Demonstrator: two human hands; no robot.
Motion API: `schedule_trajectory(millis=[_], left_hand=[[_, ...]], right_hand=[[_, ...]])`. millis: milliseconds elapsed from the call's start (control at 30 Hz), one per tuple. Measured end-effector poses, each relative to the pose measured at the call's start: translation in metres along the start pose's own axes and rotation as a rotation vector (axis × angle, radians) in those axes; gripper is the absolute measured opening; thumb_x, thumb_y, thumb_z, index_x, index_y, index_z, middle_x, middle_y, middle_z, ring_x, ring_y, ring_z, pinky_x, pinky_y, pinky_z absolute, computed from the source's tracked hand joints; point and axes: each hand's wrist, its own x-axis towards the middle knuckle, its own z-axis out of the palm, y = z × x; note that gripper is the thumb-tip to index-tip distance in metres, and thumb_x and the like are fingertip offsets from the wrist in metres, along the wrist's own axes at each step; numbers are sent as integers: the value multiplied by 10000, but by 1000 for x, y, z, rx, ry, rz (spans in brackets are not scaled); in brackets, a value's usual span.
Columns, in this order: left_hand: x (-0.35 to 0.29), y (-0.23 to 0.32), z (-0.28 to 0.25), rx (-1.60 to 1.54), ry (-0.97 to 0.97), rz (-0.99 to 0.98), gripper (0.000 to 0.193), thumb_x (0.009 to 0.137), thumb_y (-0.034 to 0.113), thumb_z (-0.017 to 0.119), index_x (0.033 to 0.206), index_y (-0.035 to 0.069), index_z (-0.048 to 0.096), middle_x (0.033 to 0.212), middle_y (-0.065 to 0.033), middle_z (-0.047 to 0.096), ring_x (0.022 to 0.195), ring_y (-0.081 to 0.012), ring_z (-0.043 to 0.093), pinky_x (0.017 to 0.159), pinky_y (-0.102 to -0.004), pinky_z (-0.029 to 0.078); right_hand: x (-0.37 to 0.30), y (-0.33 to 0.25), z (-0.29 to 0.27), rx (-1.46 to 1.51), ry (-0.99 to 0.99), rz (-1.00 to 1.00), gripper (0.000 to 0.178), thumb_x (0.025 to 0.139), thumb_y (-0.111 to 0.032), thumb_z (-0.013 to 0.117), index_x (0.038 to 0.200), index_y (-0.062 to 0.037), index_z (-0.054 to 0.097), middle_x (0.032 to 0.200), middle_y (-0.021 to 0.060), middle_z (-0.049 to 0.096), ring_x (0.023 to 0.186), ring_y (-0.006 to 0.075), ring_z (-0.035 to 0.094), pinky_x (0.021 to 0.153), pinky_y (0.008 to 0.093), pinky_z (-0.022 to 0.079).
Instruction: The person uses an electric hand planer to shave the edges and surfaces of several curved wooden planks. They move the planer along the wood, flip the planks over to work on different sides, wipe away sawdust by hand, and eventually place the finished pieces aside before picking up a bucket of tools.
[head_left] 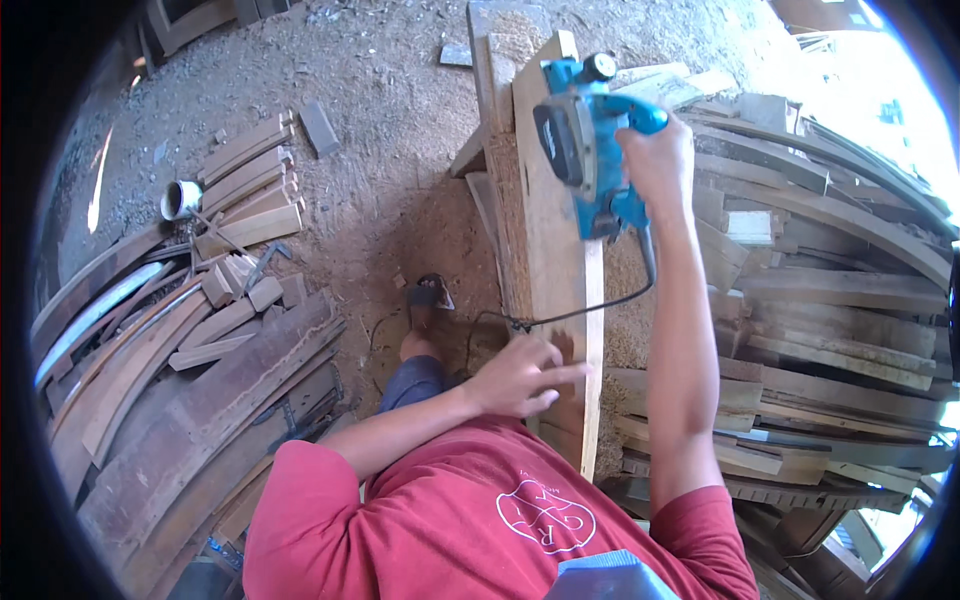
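My right hand [660, 165] is wrapped round the rear handle of a teal electric planer [592, 150]. The planer rests on the far part of a long pale wooden board [555, 265], which runs away from my body. Its black cord [610, 302] loops down from the tool and crosses the board toward the left. Close to my body, my left hand [525, 378] hovers over or touches the near part of the board, index finger stretched out and thumb apart. Nothing shows in that hand. Whether it presses on the wood, I cannot tell.
A narrow bench [505, 150] strewn with sawdust supports the board. Stacked planks [840, 290] fill the right side. More offcuts and boards [200, 390] lie at the left, near a white pot-like container [181, 200]. My sandalled foot [428, 293] stands on the sawdust-covered ground.
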Motion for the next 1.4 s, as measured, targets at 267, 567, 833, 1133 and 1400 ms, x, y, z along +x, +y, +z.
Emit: schedule_trajectory(millis=[267,567,833,1133,1400], left_hand=[[19,-32,37,-163,-257,105,866,888,121,669,1629,423,338,938,-144,589,874,-349,644,832,-465,570],[20,-50,47,-230,-296,42,905,901,73,627,1620,506,291,963,-175,622,946,-369,677,851,-484,589],[16,-42,54,-191,-232,58,929,869,34,621,1625,475,310,1016,-159,623,989,-391,663,928,-482,565],[-3,-26,12,-320,177,-194,620,764,-100,559,1242,231,772,864,-101,660,826,-312,660,771,-409,548],[26,-63,-2,-333,741,-492,155,1024,86,529,1042,22,670,987,-109,722,931,-224,692,868,-349,532]], right_hand=[[197,-24,38,69,-51,-79,229,824,-156,740,693,24,683,592,78,624,495,184,600,492,356,477],[6,-34,-3,108,-74,145,148,821,-42,672,951,9,721,607,45,613,492,119,571,478,312,450],[164,-32,43,-48,-73,6,181,835,-146,727,735,3,705,585,69,619,509,161,586,503,322,433],[137,14,29,138,-158,-32,209,852,-180,731,773,13,715,590,66,632,515,185,615,523,344,479],[-260,66,-99,94,-108,88,291,838,-16,652,1121,24,707,867,133,724,785,204,694,766,367,534]])
